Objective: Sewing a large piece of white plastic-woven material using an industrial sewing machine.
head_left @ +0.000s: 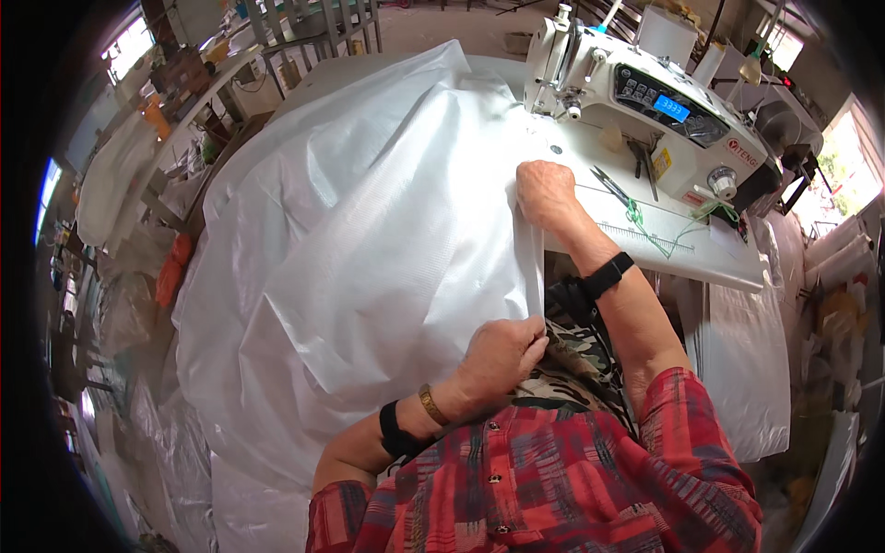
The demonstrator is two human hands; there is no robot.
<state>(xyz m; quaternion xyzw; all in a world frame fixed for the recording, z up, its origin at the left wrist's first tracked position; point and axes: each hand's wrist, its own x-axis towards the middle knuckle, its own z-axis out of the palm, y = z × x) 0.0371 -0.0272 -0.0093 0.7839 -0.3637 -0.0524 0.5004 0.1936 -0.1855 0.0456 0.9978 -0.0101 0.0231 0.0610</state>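
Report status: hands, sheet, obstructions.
Left hand, right hand: gripping right edge of white sheet. Sheet rumpled, mostly left of sewing machine. Scissors right of right hand, off sheet.

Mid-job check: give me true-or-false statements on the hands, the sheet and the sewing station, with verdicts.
1. The left hand grips an edge of the white sheet. True.
2. The right hand is nearer the sewing machine than the left. True.
3. The sheet is folded into a flat square. False: it spreads in loose creases.
4. The machine's screen is off. False: its display glows blue.
5. Green string lies right of the sheet. True.
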